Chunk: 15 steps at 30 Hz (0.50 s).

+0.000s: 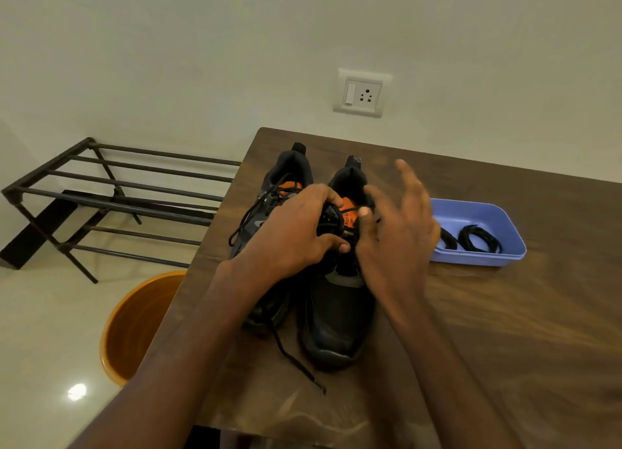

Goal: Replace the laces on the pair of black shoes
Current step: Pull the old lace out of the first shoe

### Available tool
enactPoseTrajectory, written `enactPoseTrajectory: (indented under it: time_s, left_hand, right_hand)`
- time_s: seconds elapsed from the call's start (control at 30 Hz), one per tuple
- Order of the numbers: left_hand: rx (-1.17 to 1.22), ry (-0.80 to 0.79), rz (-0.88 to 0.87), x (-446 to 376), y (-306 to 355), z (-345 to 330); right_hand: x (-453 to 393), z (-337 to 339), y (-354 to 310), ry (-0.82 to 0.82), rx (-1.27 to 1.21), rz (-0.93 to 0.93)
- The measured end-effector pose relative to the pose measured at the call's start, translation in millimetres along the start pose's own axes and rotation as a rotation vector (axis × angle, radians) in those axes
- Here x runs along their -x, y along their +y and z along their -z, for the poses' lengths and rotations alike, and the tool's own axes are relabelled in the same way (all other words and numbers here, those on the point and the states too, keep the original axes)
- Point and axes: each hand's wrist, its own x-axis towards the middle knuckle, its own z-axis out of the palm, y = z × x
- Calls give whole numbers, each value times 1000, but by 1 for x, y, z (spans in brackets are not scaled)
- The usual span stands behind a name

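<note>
Item: pair of black shoes, centre of frame, side by side on wood table (505, 314). Left shoe (286, 169) and right shoe (340, 317) lie w/ long axes approx. parallel, running lower frame to upper frame; toes point down-frame toward the person, heels w/ pull tabs point up-frame toward the wall. Orange insoles show in both openings. Old lace (296, 361) on left shoe is loose: one end trails past the toe toward lower centre, loops spill at its left side. Left hand (296, 233) reaches across the left shoe's midsection, fingers curled round the lacing area of the right shoe, thumb at the tongue; grips it. Right hand (397, 233) sits on the right shoe's right flank, thumb and one finger appear to pinch at the lace/eyelet near the throat, other fingers spread upward; exact pinch is blurred. Both hands are directly over the right shoe's throat, so work is at hand, no reach needed; likely step: pulling lace out of right shoe along its axis. New laces (479, 238), black coils, in blue tray (484, 209), centre right, just beyond right hand; that hand is nearer. Also: metal rack (111, 192) left, orange bin (134, 324) lower left, wall socket (361, 93) upper centre.
</note>
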Motion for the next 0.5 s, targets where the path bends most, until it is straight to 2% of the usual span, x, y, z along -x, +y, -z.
enactPoseTrajectory:
  time_s: [0.07, 0.1, 0.17, 0.23, 0.27, 0.3, 0.4, 0.5]
  left_hand:
    - [-17, 10, -9, 1, 0, 0]
    - [-21, 13, -7, 2, 0, 0]
    - [-10, 10, 7, 2, 1, 0]
    - [7, -1, 28, 1, 2, 1]
    - [9, -6, 35, 0, 2, 1]
    - [9, -8, 40, 0, 2, 1]
    - [9, -16, 51, 0, 3, 1]
    - [1, -14, 37, 1, 5, 2]
  right_hand:
    - [-1, -7, -3, -87, -29, 3]
    - [-1, -9, -5, -68, -71, -8]
    - [-1, -6, -7, 123, -202, -99]
    - [-6, 7, -4, 378, -424, -293]
    - [-8, 13, 0, 449, -482, -354]
    - [-10, 18, 4, 458, -436, -345]
    - [-8, 18, 11, 206, -131, -87]
    - [-6, 5, 4, -38, -33, 45]
